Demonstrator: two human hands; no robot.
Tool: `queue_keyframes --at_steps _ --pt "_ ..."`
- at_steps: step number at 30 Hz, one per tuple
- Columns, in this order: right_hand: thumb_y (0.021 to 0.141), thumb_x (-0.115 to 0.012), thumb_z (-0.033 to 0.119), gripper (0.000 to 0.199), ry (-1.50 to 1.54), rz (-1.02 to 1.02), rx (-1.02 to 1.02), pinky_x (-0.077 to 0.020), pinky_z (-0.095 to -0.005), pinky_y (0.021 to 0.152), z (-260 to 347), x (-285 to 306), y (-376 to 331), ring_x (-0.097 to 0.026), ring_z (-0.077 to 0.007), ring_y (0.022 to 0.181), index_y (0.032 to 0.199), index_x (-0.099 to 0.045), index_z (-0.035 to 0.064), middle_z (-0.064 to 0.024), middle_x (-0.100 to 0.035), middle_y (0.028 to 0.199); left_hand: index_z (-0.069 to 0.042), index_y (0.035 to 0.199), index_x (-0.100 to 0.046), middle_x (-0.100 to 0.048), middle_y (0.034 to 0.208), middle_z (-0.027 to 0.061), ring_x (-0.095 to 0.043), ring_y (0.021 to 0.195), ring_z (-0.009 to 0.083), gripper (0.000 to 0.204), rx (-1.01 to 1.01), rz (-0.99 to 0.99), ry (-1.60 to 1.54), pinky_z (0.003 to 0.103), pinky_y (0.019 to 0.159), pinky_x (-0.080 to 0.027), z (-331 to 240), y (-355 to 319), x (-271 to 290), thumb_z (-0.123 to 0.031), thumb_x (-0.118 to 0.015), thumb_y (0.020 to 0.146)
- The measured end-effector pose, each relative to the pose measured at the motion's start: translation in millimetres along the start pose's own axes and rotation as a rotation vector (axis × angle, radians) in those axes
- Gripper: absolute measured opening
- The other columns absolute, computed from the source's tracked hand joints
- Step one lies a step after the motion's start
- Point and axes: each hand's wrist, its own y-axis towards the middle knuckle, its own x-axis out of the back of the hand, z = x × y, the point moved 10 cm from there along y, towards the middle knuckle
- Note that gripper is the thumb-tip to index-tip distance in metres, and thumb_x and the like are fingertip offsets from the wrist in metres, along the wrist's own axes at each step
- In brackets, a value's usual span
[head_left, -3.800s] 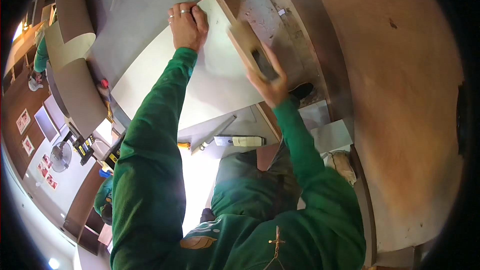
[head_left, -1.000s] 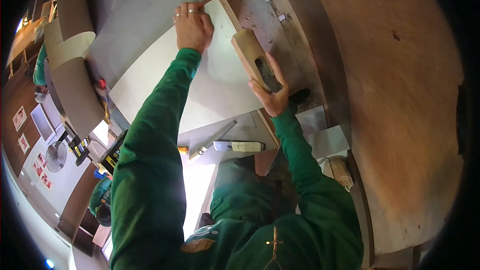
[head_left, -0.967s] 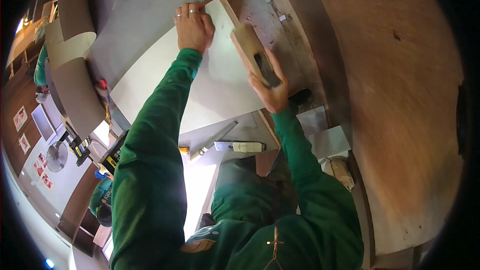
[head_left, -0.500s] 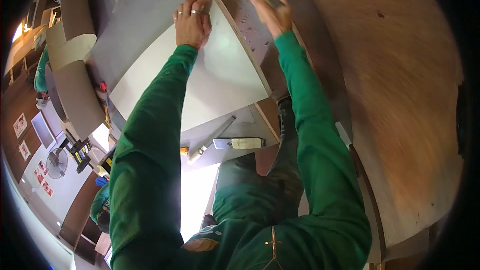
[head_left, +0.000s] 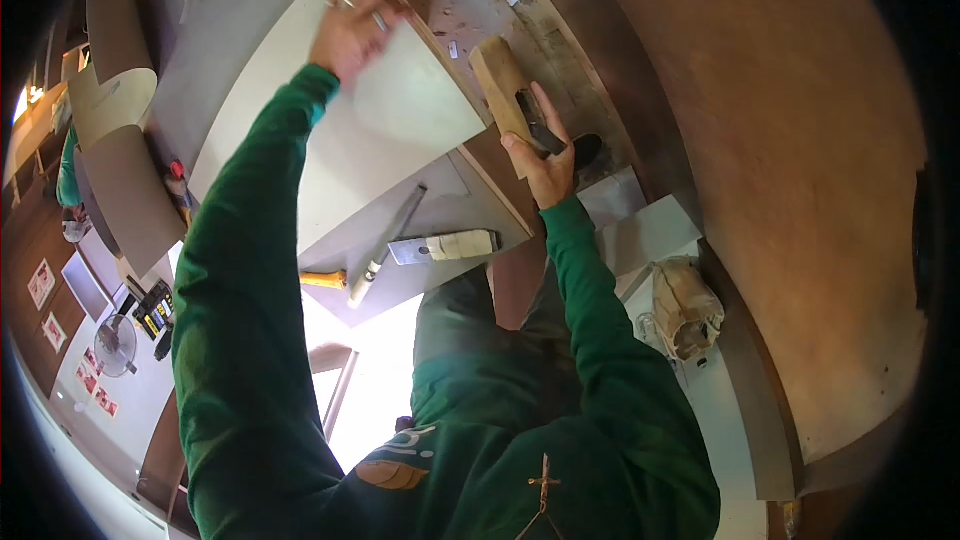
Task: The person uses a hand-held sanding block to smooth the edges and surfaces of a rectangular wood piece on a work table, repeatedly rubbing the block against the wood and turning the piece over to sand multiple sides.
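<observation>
A wooden hand plane [head_left: 500, 90] is gripped by my right hand [head_left: 550, 178], fingers on one side of its body and thumb on the other. It is held to the right of a white panel [head_left: 385, 120], apart from the panel's brown right edge. My left hand [head_left: 355, 32] is at the panel's far end near that edge, blurred, its fingers spread. Whether its fingertips touch the panel I cannot tell. Nearer me on the grey surface lie a long file-like tool with a pale handle [head_left: 364, 284] and a flat metal blade with a wrapped cream grip [head_left: 462, 245].
A yellow handle [head_left: 322, 279] lies beside the tools. At right stand a crumpled brown paper bag [head_left: 687, 308] and a large brown board [head_left: 780, 190]. Debris litters the floor beyond the plane. Curved grey panels [head_left: 125, 175] and a fan [head_left: 115, 342] are at left, with another person's green sleeve [head_left: 68, 170].
My right hand has drawn the plane back toward me, away from the panel's far edge. My left hand has shifted left and farther away, its fingers spreading.
</observation>
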Motion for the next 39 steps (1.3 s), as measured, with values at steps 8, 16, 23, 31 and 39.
queue_keyframes --at_steps 8,16,23,31,39 --pt "0.090 -0.075 0.010 0.079 0.034 0.019 -0.005 -0.0445 -0.0347 0.110 -7.6 29.1 -17.1 -0.054 -0.0235 0.132 0.158 -0.036 0.0004 -0.0193 -0.055 0.146 -0.014 0.114 -0.068 -0.064 0.122 0.0048 -0.060 0.121 0.0279 0.030 -0.172 0.083 -0.289 0.050 0.114 -0.043 -138.8 -14.5 -1.9 -0.004 -0.067 0.085" --pt "0.086 -0.076 0.009 0.074 -0.082 0.107 0.004 -0.0432 -0.0354 0.112 -11.8 0.3 -35.6 -0.054 -0.0223 0.134 0.152 -0.046 0.0006 -0.0180 -0.056 0.147 -0.009 0.128 -0.066 -0.059 0.137 0.0190 -0.051 0.129 0.0389 0.039 0.759 -0.417 -0.010 0.056 0.111 -0.036 52.9 -51.1 29.5 -0.028 -0.059 0.095" --pt "0.084 -0.078 0.012 0.073 -0.062 0.118 0.021 -0.0459 -0.0349 0.109 2.8 -39.0 10.0 -0.056 -0.0221 0.131 0.150 -0.048 0.0004 -0.0178 -0.059 0.144 -0.008 0.131 -0.066 -0.058 0.138 0.0175 -0.048 0.133 0.0385 0.048 1.029 -0.298 0.066 0.053 0.117 -0.030 92.7 -69.7 13.9 -0.037 -0.046 0.099" --pt "0.084 -0.079 0.010 0.074 -0.051 0.089 0.029 -0.0464 -0.0354 0.109 -10.4 -16.4 -26.3 -0.058 -0.0207 0.128 0.150 -0.047 -0.0017 -0.0161 -0.060 0.143 -0.007 0.128 -0.068 -0.061 0.131 0.0171 -0.051 0.128 0.0379 0.047 1.037 -0.303 0.090 0.053 0.115 -0.033 94.0 -74.9 15.1 -0.036 -0.047 0.097" --pt "0.082 -0.082 0.013 0.076 -0.120 0.119 0.220 -0.0491 -0.0367 0.106 7.6 -70.4 62.5 -0.062 -0.0218 0.123 0.150 -0.049 0.0015 -0.0158 -0.062 0.140 -0.008 0.126 -0.068 -0.062 0.130 0.0171 -0.053 0.126 0.0381 0.045 1.021 -0.313 0.096 0.053 0.113 -0.034 90.4 -68.7 18.9 -0.035 -0.048 0.097"
